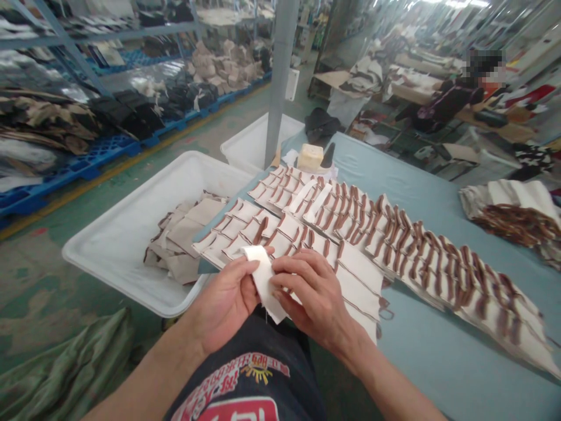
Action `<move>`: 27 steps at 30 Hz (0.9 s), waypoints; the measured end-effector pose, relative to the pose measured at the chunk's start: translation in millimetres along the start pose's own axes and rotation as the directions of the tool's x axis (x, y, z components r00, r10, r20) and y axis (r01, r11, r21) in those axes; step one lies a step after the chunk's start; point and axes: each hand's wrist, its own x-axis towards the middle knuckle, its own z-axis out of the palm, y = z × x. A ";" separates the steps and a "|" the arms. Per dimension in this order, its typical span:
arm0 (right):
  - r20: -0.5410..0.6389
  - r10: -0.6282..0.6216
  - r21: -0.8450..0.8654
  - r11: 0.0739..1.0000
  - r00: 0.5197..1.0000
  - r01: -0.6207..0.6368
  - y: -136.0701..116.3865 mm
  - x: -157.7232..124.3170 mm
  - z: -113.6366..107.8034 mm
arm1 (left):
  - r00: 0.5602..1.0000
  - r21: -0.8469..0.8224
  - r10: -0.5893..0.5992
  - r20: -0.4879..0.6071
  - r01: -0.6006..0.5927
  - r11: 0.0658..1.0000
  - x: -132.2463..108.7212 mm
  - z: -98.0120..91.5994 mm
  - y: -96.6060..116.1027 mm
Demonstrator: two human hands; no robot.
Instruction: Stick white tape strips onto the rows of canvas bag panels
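My left hand (225,301) and my right hand (313,295) both pinch one cream fabric strip (264,279), held just above my lap at the table's near edge. The strip is folded over at its top. Beyond my fingers, rows of overlapped cream fabric pieces with brown trim (394,240) fan across the light blue table (438,351), from near my hands out to the right.
A white plastic bin (118,245) holding beige fabric pieces (184,240) stands left of the table, a second white bin (249,143) behind it. A grey pillar (280,76) rises at the table's far edge. Another fabric pile (512,213) lies far right. A person sits at a distant table.
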 end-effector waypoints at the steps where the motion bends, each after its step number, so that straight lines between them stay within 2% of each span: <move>1: 0.035 -0.013 0.008 1.000 0.999 0.012 -0.2 1.2 -0.8 | 1.000 -0.007 -0.014 0.007 0.014 1.000 -0.7 -1.9 1.4; 5: 0.115 -0.030 -0.031 0.999 0.993 0.034 -2.9 4.4 -1.1 | 1.000 -0.009 -0.011 0.007 0.011 1.000 -0.5 -7.0 6.3; 13: 0.050 0.014 -0.010 1.000 0.999 -0.013 -2.4 4.4 9.9 | 0.999 0.007 0.031 0.045 -0.031 0.999 4.1 -13.1 3.9; 16: 0.014 0.062 0.085 0.994 0.998 -0.063 -1.2 8.0 10.7 | 0.997 0.028 0.035 0.072 -0.037 0.999 8.1 -15.5 1.5; 20: 0.019 0.161 0.219 0.962 0.987 -0.161 1.0 10.8 13.0 | 0.981 0.061 -0.003 0.192 -0.008 0.998 15.5 -22.2 -1.9; 23: 0.011 0.209 0.231 0.951 0.978 -0.206 5.1 9.6 17.1 | 0.959 0.116 0.007 0.285 -0.042 0.992 19.0 -28.5 -2.3; 27: 0.027 0.216 0.222 0.951 0.976 -0.216 13.9 9.6 20.4 | 0.907 0.256 -0.038 0.418 -0.078 0.964 21.8 -32.1 -0.5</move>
